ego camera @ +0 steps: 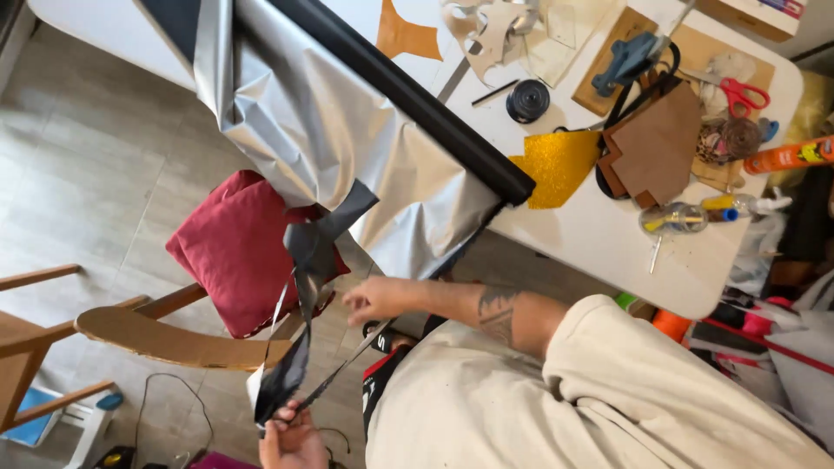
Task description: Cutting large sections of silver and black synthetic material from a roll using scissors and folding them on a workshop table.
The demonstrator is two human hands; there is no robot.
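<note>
While we look down past the red cushion [230, 247], our left hand [294, 441] pinches the lower end of a dark strip [300, 326]; our right hand [375, 300] grips scissors [347, 360] beside it. Silver sheet [330, 130] hangs off the surface [608, 239] above the cushion.

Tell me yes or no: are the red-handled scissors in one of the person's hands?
No, the red-handled scissors lie on the white table, far from both the left hand and the right hand, which hold strips of dark sheet.
</note>
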